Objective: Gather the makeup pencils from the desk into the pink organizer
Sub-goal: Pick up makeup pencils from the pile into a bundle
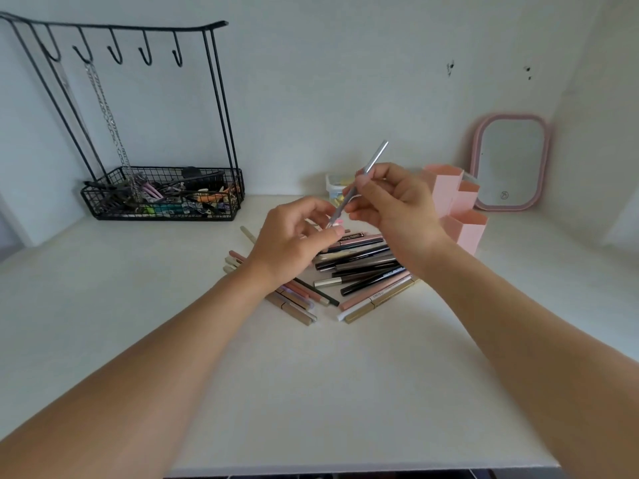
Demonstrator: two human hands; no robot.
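Above pencil pile (349, 274), one silver pencil (363, 178) pinched

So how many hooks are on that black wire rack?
5, all in a row along the top bar of the black wire rack at back left; the second hook carries a chain.

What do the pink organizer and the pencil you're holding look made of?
Pink organizer: likely matte plastic, going by its flat, even colour and thin, straight walls. Silver pencil, held by the right hand: metallic sheen, either metal or coated plastic; I can't tell which.
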